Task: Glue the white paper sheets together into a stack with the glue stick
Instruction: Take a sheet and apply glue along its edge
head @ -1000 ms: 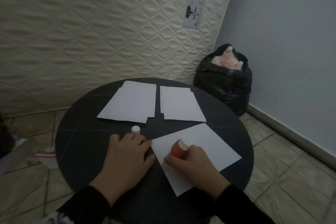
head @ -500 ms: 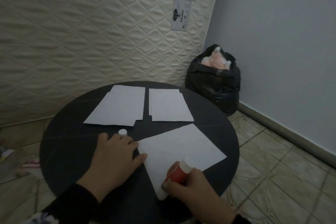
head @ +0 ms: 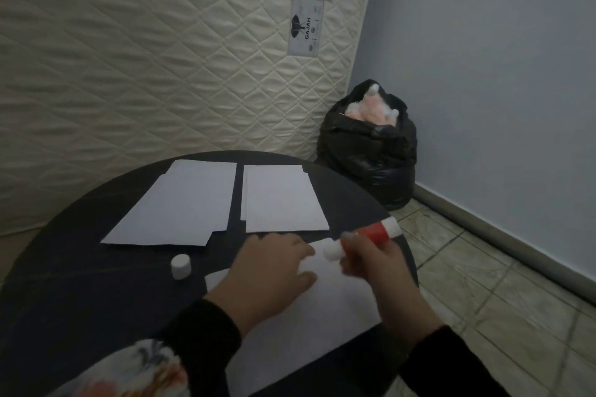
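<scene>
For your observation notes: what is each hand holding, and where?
Right hand grips the glue stick round its red middle. Left hand holds nothing, pressing the sheet.

The one readable word is "GAJAH", printed sideways in dark letters on a pale label (head: 306, 25) sewn onto the quilted mattress (head: 161, 58). A dark emblem sits beside the word. The smaller marks on the label are too small to read.
</scene>
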